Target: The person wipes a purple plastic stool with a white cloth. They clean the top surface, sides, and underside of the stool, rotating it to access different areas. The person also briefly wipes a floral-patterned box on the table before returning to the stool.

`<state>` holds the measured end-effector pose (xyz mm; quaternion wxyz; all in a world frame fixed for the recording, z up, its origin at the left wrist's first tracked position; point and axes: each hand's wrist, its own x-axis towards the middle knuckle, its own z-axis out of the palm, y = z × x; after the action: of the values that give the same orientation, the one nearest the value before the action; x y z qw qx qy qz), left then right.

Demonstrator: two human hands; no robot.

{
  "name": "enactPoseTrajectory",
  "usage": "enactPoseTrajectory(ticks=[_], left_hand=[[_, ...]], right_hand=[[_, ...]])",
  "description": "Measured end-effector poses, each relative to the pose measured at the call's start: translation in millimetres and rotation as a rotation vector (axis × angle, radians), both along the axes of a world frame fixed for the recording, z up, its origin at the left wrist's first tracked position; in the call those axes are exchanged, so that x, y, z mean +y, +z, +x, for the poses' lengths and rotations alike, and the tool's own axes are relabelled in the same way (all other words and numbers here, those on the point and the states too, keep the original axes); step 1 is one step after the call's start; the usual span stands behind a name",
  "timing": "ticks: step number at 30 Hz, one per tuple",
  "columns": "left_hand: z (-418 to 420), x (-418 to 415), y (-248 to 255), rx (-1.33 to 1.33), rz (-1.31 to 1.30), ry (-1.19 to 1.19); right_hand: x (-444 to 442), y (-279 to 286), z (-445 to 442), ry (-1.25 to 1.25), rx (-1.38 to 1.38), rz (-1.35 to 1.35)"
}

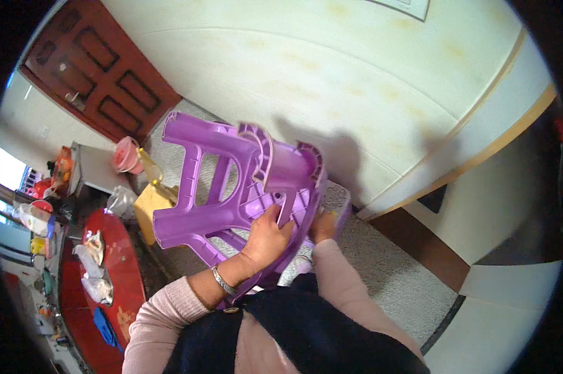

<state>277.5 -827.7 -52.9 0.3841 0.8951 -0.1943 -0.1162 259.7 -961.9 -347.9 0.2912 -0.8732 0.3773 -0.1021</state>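
Note:
A purple plastic stool [206, 217] is lifted in front of me, turned so its legs and ribbed underside show. My left hand [267, 238] is closed around a brace of it, with a metal bracelet on the wrist. Behind the stool's far edge is my right hand [322, 226], partly hidden, its fingers close to another purple frame part at the right. Whether that part belongs to the same stool, I cannot tell, nor what the right fingers do.
To the left stands a red table [122, 280] bearing plastic bags and a blue cloth [104, 327]. A yellow box [153, 210] and a pink bucket [126, 155] are near the red-brown door [104, 75]. A pale wall [328, 84] runs along the far side.

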Motion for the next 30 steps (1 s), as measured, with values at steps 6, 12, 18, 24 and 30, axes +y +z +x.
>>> enactPoseTrajectory(ticks=[6, 12, 18, 24, 30], left_hand=[[-5.1, 42.5, 33.9, 0.101, 0.039, 0.076], [-14.7, 69.3, 88.1, 0.245, -0.097, 0.197], [-30.2, 101.5, 174.9, 0.286, -0.511, 0.255], [-40.1, 111.0, 197.0, 0.063, -0.674, 0.403], [-31.4, 158.4, 168.8, -0.082, -0.808, 0.532]], right_hand=[[2.4, 15.5, 19.0, 0.098, 0.144, 0.072], [-11.6, 5.3, 29.0, 0.151, 0.162, 0.012], [-39.5, -30.0, 7.7, 0.072, 0.137, 0.186], [-42.2, -44.9, -26.4, -0.065, 0.120, 0.345], [-46.9, -45.7, -30.7, -0.120, 0.084, 0.446]])
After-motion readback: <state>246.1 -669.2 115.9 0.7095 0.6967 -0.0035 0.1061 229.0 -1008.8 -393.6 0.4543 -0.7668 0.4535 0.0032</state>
